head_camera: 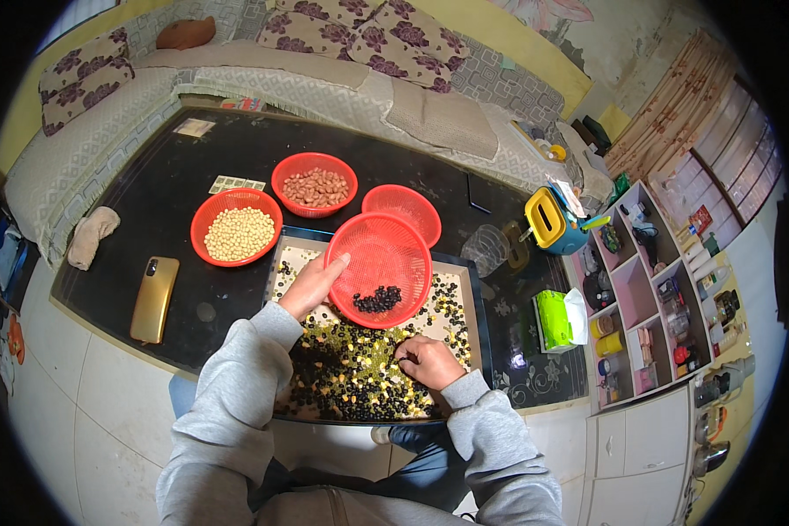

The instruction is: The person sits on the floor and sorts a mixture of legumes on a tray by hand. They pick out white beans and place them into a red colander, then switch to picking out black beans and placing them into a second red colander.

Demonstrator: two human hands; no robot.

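My left hand point(315, 284) grips the rim of a red plastic basket point(384, 253), tilted over a shallow tray point(477, 315). A small heap of black beans point(378, 299) lies low in that basket. Black beans, small green beans and yellow kernels point(361, 368) are spread mixed across the tray. My right hand point(427, 360) is down at the mix right of the middle, thumb and fingertips drawn together; whether a bean is between them cannot be told. Behind stand a red basket of pale yellow beans point(238, 233), one of reddish-brown peanuts or beans point(315, 187), and another red basket point(411, 204).
On the dark table point(237, 309) are a gold smartphone point(154, 299), a folded cloth point(93, 238), a clear plastic container point(485, 250), a yellow and blue tissue box point(552, 220) and a green tissue pack point(555, 322). A compartment shelf point(638, 283) stands right.
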